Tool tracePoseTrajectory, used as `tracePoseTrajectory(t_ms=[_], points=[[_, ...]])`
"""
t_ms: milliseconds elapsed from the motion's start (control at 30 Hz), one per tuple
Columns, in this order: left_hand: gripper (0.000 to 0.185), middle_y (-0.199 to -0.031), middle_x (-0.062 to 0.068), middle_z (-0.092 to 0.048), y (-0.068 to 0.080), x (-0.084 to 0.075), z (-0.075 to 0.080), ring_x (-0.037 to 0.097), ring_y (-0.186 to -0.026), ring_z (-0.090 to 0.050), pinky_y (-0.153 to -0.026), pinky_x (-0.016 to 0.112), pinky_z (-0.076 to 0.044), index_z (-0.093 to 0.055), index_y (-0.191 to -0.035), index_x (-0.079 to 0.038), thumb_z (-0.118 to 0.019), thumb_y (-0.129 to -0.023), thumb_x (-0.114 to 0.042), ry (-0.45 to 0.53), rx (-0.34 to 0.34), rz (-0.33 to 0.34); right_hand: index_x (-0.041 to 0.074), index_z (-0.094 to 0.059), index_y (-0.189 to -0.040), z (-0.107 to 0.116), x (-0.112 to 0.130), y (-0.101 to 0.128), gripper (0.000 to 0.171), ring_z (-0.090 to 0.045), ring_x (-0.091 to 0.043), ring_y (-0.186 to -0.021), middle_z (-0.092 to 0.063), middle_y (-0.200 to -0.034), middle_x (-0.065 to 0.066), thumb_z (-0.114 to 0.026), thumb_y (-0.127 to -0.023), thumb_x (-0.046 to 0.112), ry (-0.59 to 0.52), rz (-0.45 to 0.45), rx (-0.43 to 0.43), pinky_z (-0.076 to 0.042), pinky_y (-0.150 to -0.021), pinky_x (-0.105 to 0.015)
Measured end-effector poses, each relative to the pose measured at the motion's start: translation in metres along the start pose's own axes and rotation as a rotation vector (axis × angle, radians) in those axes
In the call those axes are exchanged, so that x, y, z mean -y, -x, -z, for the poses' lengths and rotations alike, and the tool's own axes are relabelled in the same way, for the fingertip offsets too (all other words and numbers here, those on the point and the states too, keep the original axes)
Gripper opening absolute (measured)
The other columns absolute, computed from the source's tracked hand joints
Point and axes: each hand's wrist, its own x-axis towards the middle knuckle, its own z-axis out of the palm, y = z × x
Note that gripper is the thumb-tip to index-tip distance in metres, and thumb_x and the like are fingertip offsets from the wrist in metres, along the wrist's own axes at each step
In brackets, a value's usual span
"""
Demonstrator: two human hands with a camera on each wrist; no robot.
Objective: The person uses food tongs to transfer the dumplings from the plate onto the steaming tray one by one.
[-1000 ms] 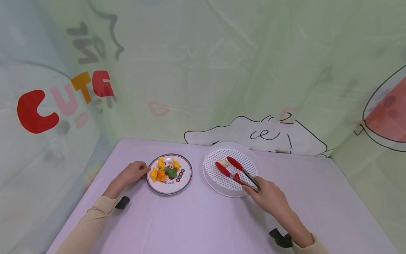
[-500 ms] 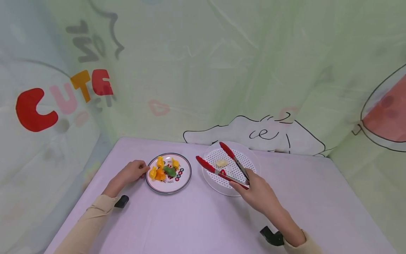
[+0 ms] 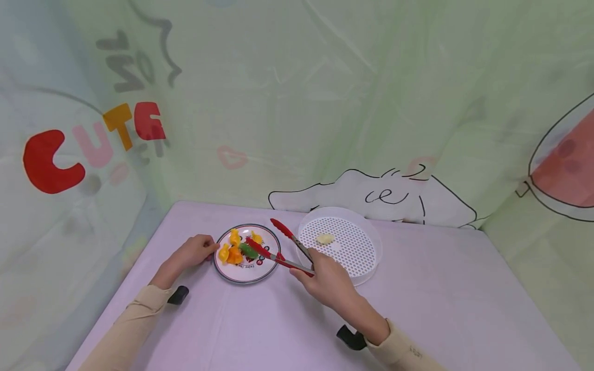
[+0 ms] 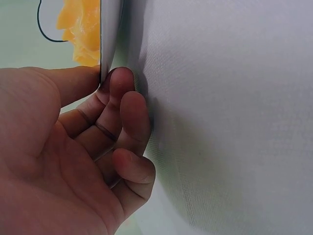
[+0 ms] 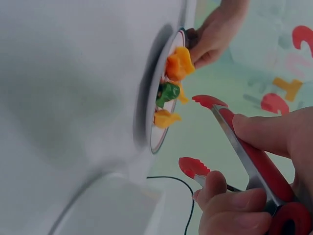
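Nearest, your right hand (image 3: 328,278) is grasping the tongs (image 5: 259,159), its thumb pressing one arm and its fingers curling round the other; their red tips are standing apart, one hovering over the plate (image 3: 241,276), the other showing near its right edge. Your left hand (image 3: 197,250) is pinching the plate's left rim between thumb and fingers. On the plate, yellow pieces (image 3: 235,237), an orange piece (image 3: 235,256) and a green piece (image 3: 249,251) are lying close together. Just to the right, a perforated white tray (image 3: 355,250) is holding a pale piece (image 3: 325,238). Beyond, a printed cloth (image 3: 260,103) is hanging behind the table (image 3: 260,330).
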Motion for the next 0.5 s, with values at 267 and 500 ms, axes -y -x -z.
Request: tracePoseTrajectory(t_ms=[267, 500], points=[[0.024, -0.077, 0.006, -0.058, 0.002, -0.004, 0.000, 0.017, -0.071, -0.050, -0.064, 0.026, -0.041, -0.061, -0.093, -0.004, -0.057, -0.103, -0.025, 0.010, -0.003, 0.013, 0.003, -0.063, -0.122, -0.019, 0.008, -0.009, 0.053, -0.052, -0.016, -0.066, -0.066, -0.088, -0.004, -0.077, -0.087, 0.040, 0.026, -0.006, 0.008, -0.043, -0.055, -0.028], [0.024, -0.077, 0.006, -0.058, 0.001, -0.003, 0.000, 0.017, -0.071, -0.050, -0.064, 0.026, -0.040, -0.061, -0.092, -0.004, -0.057, -0.103, -0.026, 0.007, -0.004, 0.018, 0.004, -0.065, -0.111, -0.024, 0.012, -0.011, 0.042, -0.050, -0.017, -0.060, -0.060, -0.076, -0.002, -0.077, -0.088, 0.037, 0.060, 0.002, 0.012, -0.040, -0.051, -0.027]])
